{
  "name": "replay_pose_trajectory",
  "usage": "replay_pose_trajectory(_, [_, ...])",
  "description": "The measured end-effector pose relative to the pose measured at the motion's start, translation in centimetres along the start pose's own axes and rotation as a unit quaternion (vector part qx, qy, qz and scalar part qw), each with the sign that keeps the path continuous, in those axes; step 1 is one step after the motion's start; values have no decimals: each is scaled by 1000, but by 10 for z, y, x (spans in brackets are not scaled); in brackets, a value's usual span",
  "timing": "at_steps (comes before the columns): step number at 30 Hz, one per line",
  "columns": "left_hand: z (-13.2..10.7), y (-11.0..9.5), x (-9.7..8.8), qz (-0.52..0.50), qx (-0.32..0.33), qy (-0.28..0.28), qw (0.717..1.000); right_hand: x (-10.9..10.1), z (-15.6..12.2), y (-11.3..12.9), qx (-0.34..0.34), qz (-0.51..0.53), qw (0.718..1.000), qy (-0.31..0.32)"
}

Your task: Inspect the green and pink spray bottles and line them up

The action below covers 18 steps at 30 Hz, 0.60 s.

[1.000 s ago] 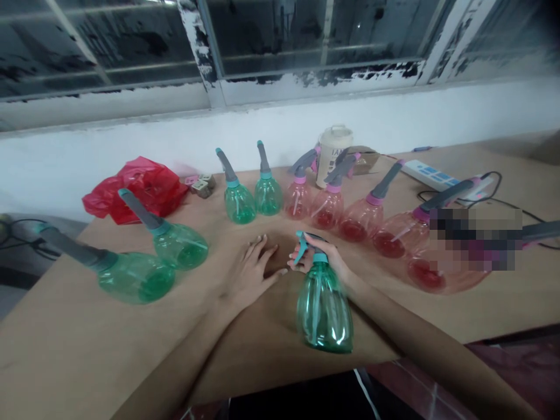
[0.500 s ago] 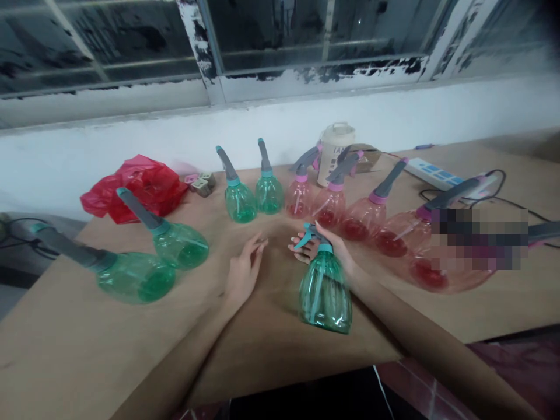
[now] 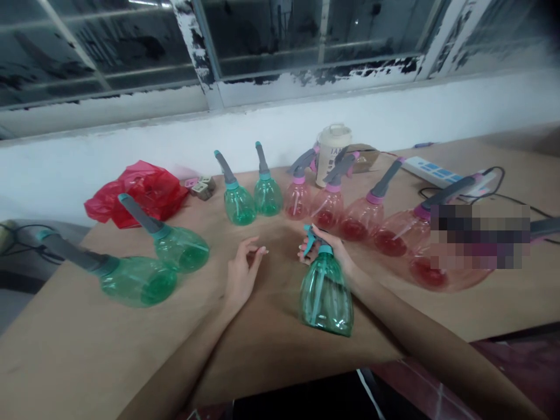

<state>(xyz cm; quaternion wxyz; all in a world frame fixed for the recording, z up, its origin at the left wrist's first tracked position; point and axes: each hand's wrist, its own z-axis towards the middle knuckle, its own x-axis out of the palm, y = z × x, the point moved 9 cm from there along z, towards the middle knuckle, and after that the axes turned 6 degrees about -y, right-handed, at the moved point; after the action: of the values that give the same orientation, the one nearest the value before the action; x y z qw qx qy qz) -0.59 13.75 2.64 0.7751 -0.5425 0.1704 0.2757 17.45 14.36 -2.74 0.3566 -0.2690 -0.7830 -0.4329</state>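
Observation:
My right hand (image 3: 330, 248) is wrapped round the grey and teal spray head of a clear green spray bottle (image 3: 326, 294), its fingers near the trigger. The bottle is tilted, its base toward me. To the left of it, my left hand (image 3: 244, 268) is at the tabletop with fingers bent and parted, holding nothing. Two green spray bottles (image 3: 238, 204) stand beyond it, and another green spray bottle (image 3: 181, 249) is on its left. A row of pink spray bottles (image 3: 361, 219) with grey heads curves along the right side.
A red plastic bag (image 3: 140, 192) lies at the back left beside some small blocks (image 3: 203, 188). A white lidded cup (image 3: 332, 154) stands behind the pink bottles. Toward the right are a power strip (image 3: 437, 173) and dark cables. The wooden table (image 3: 262, 373) meets a white wall.
The fingers of my right hand have closed in more around the spray head and trigger. My left hand's fingers have shifted slightly. The view has moved a little.

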Motion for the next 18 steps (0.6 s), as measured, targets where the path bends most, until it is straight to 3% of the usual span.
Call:
replay_pose_trajectory(8, [3,11,2,-18,9,-17,1000,-4,-2,8,-23,18,998,-48])
replay_pose_trajectory(18, [4,-4,0,-5,-6,0,1000,4,-4,16,-15,19,1000,-9])
